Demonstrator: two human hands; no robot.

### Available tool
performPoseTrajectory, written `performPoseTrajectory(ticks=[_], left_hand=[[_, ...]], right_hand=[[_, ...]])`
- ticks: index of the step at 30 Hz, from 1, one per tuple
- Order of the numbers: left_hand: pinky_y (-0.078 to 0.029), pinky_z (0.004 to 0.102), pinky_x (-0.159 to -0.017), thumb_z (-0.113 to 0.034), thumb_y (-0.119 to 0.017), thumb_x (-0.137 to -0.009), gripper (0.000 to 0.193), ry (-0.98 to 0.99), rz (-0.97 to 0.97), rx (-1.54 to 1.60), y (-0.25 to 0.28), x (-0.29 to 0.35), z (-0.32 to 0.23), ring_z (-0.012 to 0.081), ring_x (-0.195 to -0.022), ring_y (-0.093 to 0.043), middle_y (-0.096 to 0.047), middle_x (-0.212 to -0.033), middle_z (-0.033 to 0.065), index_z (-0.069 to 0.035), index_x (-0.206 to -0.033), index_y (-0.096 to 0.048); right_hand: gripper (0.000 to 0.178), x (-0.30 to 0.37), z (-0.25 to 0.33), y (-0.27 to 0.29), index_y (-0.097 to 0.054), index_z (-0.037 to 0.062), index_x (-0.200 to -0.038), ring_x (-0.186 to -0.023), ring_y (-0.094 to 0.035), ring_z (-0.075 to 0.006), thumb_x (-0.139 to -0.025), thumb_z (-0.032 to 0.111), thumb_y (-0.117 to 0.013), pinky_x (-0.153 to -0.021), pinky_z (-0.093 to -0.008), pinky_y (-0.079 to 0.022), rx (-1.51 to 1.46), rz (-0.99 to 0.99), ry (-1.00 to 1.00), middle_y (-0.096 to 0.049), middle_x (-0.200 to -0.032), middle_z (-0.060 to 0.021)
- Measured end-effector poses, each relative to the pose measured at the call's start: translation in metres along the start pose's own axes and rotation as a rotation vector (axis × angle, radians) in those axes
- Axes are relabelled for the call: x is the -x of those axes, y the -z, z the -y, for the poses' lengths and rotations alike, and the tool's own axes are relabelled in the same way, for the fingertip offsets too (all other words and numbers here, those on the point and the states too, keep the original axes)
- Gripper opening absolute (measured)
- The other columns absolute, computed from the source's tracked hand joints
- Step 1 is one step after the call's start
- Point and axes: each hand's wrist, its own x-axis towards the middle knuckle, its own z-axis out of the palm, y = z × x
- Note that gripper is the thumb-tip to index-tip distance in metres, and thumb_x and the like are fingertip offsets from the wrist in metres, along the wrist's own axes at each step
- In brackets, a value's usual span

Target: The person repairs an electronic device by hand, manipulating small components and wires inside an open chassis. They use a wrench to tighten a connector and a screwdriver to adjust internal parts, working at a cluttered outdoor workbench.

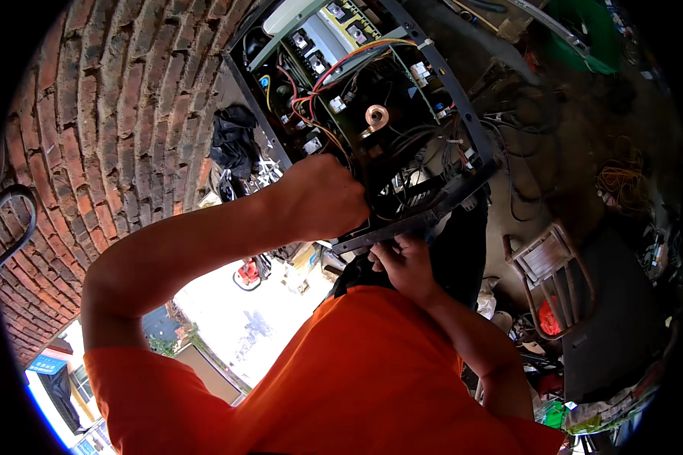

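Note:
An electrical machine with its cover off stands before me; its dark metal frame (457, 91) surrounds circuit boards, loose wires and a round copper part (376, 116). Over its near left corner, my left hand (322, 199) is closed in a fist, back of the hand up. Its fingertips and anything in them are hidden. My right hand (407, 265) is lower, just outside the frame's near edge, with fingers curled together against or close to that edge. What it grips is too small to make out. Red and yellow wires (334, 68) arch across the boards.
A brick wall (121, 114) rises on the left. To the right are a small metal-framed chair (550, 265), a dark flat panel (611, 326), an orange cable coil (622, 182) and scattered cables. A black cloth or bag (234, 140) lies beside the machine.

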Motion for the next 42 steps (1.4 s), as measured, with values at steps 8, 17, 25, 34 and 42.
performPoseTrajectory(ticks=[8, 17, 25, 34, 42], left_hand=[[-0.049, 0.0348, -0.048, -0.015, -0.059, -0.075, 0.010, 0.040, -0.003, 0.056, -0.007, 0.002, -0.008, 0.0226, -0.054, -0.066, -0.063, -0.056, 0.0060, -0.010, -0.070, -0.066], [-0.052, 0.0338, -0.065, -0.010, -0.058, -0.074, 0.015, 0.069, -0.381, 0.192, -0.014, 0.023, -0.020, 0.0233, -0.069, -0.061, -0.060, -0.082, 0.0099, -0.004, -0.087, -0.061], [-0.053, 0.0398, -0.058, -0.010, -0.056, -0.069, 0.023, 0.254, 0.164, 0.364, 0.003, 0.010, -0.026, 0.0313, -0.080, -0.067, -0.066, -0.079, 0.0192, 0.001, -0.088, -0.059], [-0.051, 0.0448, -0.075, -0.020, -0.052, -0.075, 0.028, 0.255, 0.423, 0.422, 0.006, -0.006, -0.016, 0.0351, -0.089, -0.065, -0.067, -0.089, 0.0186, -0.006, -0.096, -0.065], [-0.053, 0.0417, -0.071, -0.015, -0.050, -0.077, 0.033, 0.242, 0.587, 0.670, 0.001, -0.012, -0.009, 0.0331, -0.085, -0.066, -0.066, -0.092, 0.0210, -0.001, -0.103, -0.063]], right_hand=[[0.012, 0.001, -0.007, -0.006, -0.058, -0.0004, -0.084, -0.056, -0.057, -0.0065, -0.090, 0.010, -0.060, -0.051, -0.0228, -0.046, -0.015, -0.035, -0.005, -0.061, -0.067, -0.0032], [0.019, 0.000, -0.012, -0.008, -0.059, -0.0021, -0.082, -0.053, -0.057, -0.0081, -0.090, 0.015, -0.063, -0.049, -0.0239, -0.046, 0.045, -0.079, 0.025, -0.062, -0.064, -0.0055], [0.018, 0.002, -0.012, -0.008, -0.059, -0.0030, -0.082, -0.053, -0.057, -0.0085, -0.089, 0.013, -0.063, -0.050, -0.0240, -0.046, 0.064, -0.087, 0.020, -0.062, -0.065, -0.0062], [0.018, -0.001, -0.017, -0.008, -0.060, -0.0035, -0.084, -0.053, -0.057, -0.0082, -0.089, 0.013, -0.062, -0.050, -0.0240, -0.047, 0.051, -0.083, 0.029, -0.061, -0.066, -0.0057], [0.019, 0.001, -0.007, -0.008, -0.060, -0.0032, -0.083, -0.053, -0.058, -0.0082, -0.089, 0.014, -0.062, -0.050, -0.0241, -0.047, 0.042, -0.063, 0.006, -0.061, -0.065, -0.0059]])
